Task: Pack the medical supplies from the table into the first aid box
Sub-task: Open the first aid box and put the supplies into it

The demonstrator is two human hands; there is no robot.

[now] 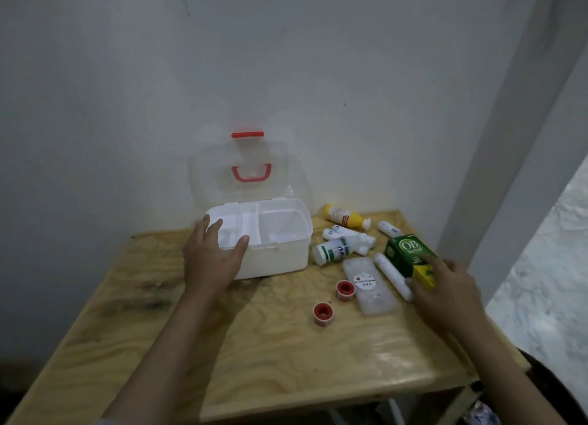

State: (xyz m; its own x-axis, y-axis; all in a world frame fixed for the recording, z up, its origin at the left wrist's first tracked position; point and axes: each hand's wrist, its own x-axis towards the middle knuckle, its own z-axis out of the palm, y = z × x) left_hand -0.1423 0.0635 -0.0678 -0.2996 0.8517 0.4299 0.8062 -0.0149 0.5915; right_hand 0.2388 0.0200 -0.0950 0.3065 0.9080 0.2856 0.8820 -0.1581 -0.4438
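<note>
A white first aid box (276, 256) stands open on the wooden table (254, 354), its clear lid (248, 173) with red handle leaning against the wall. My left hand (211, 259) rests on the box's front left rim, fingers spread. My right hand (445, 294) touches a green and yellow carton (409, 252) at the table's right side; the grip is loose. Beside the carton lie a white bandage roll (389, 273), a flat clear packet (370, 286), two red tape rolls (346, 290) (323, 313), a yellow bottle (345, 217), white bottles (334, 249) and a small tube (389, 228).
The table stands in a corner against a pale wall (286, 74). A grey pillar (509, 170) rises just right of the table. The table's right edge drops to a light floor (547, 281). Bare wood lies in front of the box.
</note>
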